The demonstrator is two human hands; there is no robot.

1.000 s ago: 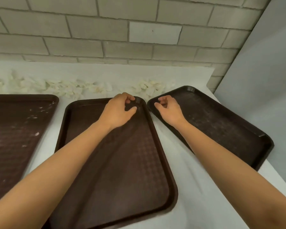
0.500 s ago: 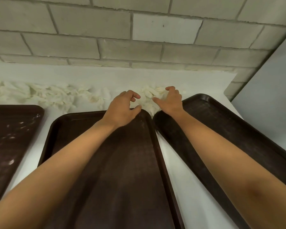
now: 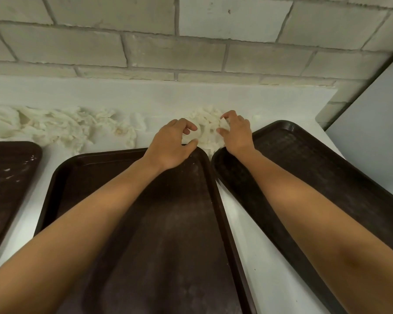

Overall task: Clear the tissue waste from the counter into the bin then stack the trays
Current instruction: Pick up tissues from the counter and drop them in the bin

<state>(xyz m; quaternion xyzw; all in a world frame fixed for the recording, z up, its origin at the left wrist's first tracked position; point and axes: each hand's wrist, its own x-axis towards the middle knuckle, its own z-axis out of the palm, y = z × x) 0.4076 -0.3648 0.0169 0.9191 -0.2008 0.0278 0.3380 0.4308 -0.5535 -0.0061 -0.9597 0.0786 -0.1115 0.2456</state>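
A small heap of white tissue waste (image 3: 208, 132) lies on the white counter just beyond the trays. My left hand (image 3: 171, 142) curls against its left side, fingers apart. My right hand (image 3: 236, 130) presses in from the right, fingertips pinching some tissue. A longer strip of tissue scraps (image 3: 55, 125) runs along the counter to the left. Three dark brown trays lie flat: the middle tray (image 3: 168, 223) under my left forearm, the right tray (image 3: 327, 168) angled under my right arm, and the left tray (image 3: 7, 177) at the edge with white crumbs on it.
A grey block wall (image 3: 191, 41) rises behind the counter. A pale panel (image 3: 372, 137) closes off the right side, where the counter (image 3: 236, 100) ends. No bin is in view.
Both hands have moved forward off the far tray corners onto the tissue heap, and the view has leaned closer to the wall.
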